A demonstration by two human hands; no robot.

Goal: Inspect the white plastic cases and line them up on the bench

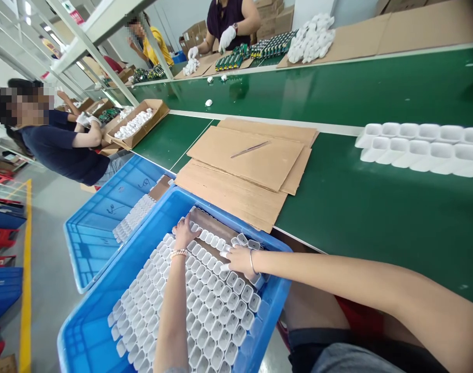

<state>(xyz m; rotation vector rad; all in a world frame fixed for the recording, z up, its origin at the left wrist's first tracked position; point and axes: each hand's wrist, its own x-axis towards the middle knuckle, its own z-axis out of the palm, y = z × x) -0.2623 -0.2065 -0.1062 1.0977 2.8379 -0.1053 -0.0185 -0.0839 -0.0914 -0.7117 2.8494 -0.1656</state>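
My left hand [185, 233], with a beaded bracelet at its wrist, is at the left end of a short row of small white plastic cups [210, 238]. My right hand [240, 260], wearing white fingertip covers and a thin bangle, is at the right end of that row. The row seems pinched between the two hands, though the fingers' exact contact is partly hidden. Below them, many similar white cups [205, 311] fill a blue crate [84, 331] in close rows. Brown cardboard [216, 225] shows under the row and along the crate's far side.
Stacked cardboard sheets [244, 155] carry a thin blade-like tool [251, 149]. On the green worktop [376, 223], two rows of white cups [418, 147] stand at right. Another blue crate [92, 228] adjoins mine. Co-workers sit beyond, near a carton [158, 111] of white parts and green circuit boards [232, 61].
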